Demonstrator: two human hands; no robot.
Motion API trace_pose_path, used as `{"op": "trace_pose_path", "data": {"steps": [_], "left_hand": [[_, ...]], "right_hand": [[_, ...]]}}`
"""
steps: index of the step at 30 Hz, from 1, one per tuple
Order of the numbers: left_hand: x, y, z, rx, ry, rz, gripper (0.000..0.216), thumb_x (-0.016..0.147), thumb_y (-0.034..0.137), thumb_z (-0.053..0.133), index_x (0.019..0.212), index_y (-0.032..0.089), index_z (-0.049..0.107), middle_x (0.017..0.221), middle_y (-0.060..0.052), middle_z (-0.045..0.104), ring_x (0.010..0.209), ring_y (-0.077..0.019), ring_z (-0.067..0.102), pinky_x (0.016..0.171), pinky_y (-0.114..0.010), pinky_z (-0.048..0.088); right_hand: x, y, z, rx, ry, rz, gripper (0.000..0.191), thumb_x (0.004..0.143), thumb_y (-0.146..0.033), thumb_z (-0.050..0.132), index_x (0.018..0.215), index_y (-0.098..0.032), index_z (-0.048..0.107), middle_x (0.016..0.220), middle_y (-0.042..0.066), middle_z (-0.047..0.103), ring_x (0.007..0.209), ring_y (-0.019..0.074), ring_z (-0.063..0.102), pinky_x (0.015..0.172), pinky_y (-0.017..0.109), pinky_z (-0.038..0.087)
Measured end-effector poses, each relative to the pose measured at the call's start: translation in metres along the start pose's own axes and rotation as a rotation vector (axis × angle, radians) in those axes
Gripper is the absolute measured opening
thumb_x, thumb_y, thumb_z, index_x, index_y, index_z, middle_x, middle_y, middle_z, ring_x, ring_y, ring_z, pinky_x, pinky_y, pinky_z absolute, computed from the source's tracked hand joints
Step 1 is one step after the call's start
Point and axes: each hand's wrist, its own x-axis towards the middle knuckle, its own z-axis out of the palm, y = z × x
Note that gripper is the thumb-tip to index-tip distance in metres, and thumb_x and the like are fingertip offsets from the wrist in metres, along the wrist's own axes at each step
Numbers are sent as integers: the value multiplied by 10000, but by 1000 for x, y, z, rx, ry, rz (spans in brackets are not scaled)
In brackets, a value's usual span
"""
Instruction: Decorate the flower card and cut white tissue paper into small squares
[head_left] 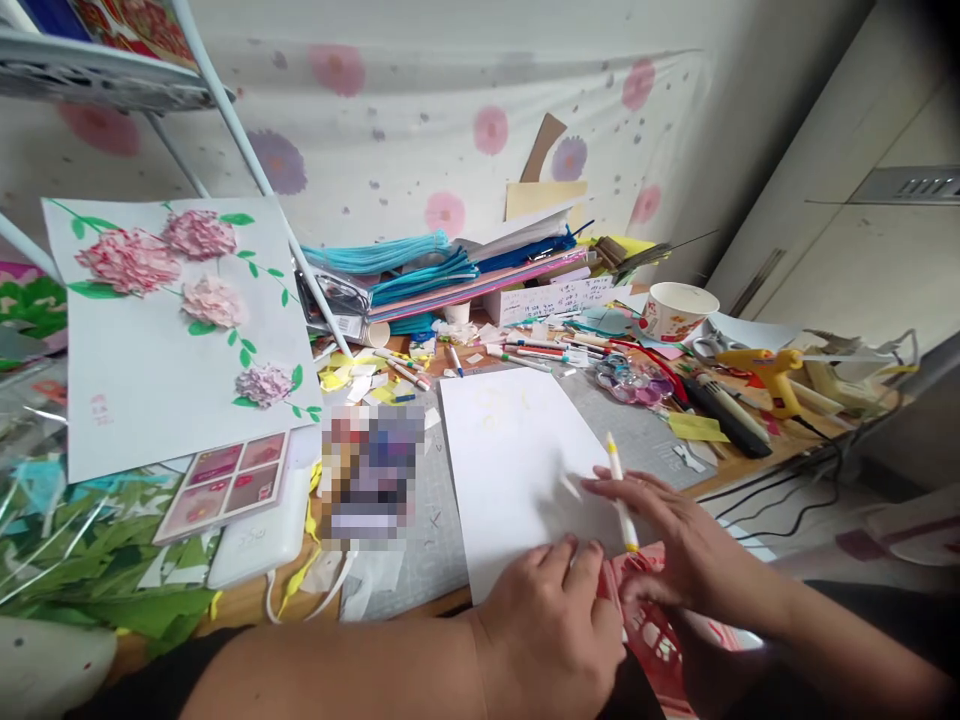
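Note:
A blank white sheet of paper (517,460) lies on a grey cutting mat (442,520) in front of me. My right hand (667,540) rests on the sheet's near right corner and holds a white pen with a yellow tip (621,495) between its fingers. My left hand (559,610) is curled, knuckles up, at the sheet's near edge; its fingertips pinch a red cut-paper piece (645,610) that lies under both hands.
A flower collage sheet (150,370) leans at the left. Markers (525,350), stacked coloured paper (450,270), a paper cup (675,310), a yellow glue gun (765,375) and scissors (709,345) crowd the back. Green paper scraps (82,560) lie at the near left.

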Motion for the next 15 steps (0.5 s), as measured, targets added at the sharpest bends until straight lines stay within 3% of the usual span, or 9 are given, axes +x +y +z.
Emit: {"op": "trace_pose_path", "data": {"steps": [1, 4, 7, 10, 13, 15], "left_hand": [[-2, -1, -2, -3, -63, -3, 203, 823, 272, 533, 869, 95, 623, 1087, -229, 677, 948, -320, 683, 733, -404, 581], [-4, -4, -6, -31, -164, 18, 271, 854, 300, 516, 951, 69, 618, 1142, -254, 643, 1028, -321, 650, 844, -417, 544], [-4, -5, -7, -34, -179, 27, 268, 863, 298, 496, 947, 72, 613, 1100, -245, 657, 1028, -320, 647, 852, -424, 537], [-3, -6, -5, -43, -156, 32, 222, 860, 286, 491, 883, 92, 597, 1024, -227, 677, 988, -323, 662, 797, -415, 555], [-2, -6, -3, -55, -147, 29, 175, 848, 267, 496, 808, 114, 570, 962, -217, 683, 944, -325, 674, 723, -397, 567], [-2, -6, -4, -54, -148, 25, 156, 841, 252, 495, 791, 120, 562, 935, -210, 686, 928, -323, 679, 693, -388, 569]], "right_hand": [[-2, 3, -7, 49, 40, 52, 631, 731, -515, 730, 1245, -192, 561, 1199, 156, 669, 1092, 311, 637, 887, 440, 539], [-6, 12, -23, 308, 241, 271, 178, 852, -362, 638, 968, -236, 685, 908, 68, 735, 858, 224, 698, 767, 337, 554], [-1, 18, -20, 794, 377, 463, 298, 919, -431, 505, 1039, -239, 699, 832, 60, 726, 793, 218, 689, 761, 378, 550], [11, 21, 0, 1165, 351, 644, 383, 889, -508, 524, 1091, -228, 690, 922, 87, 734, 810, 234, 689, 733, 411, 557], [20, 23, 17, 1183, 345, 839, 244, 762, -433, 717, 856, -208, 709, 741, 35, 717, 655, 173, 658, 621, 299, 536], [23, 23, 22, 1116, 353, 882, 229, 723, -409, 756, 759, -198, 674, 592, -1, 658, 561, 139, 603, 536, 239, 474]]}}
